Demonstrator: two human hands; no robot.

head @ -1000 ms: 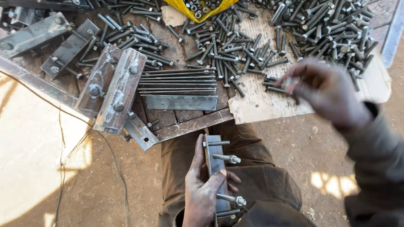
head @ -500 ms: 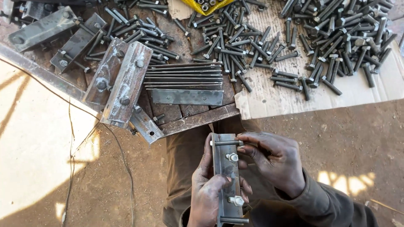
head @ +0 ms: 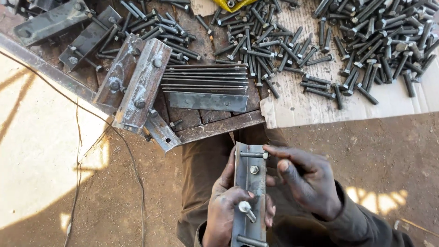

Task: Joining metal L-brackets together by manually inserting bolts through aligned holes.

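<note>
The left hand (head: 228, 212) grips the metal bar (head: 249, 192) so it stays still; the right hand (head: 306, 180), beside the bar, pinches a bolt (head: 252, 155) at its top. More bolts (head: 347, 50) lie far above the bar.

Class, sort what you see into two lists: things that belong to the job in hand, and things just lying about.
In hand:
left hand
right hand
steel bracket
bolts in the bracket

Lying about:
loose bolts on the cardboard sheet
bolted steel plates
stack of thin rods
yellow container
</note>
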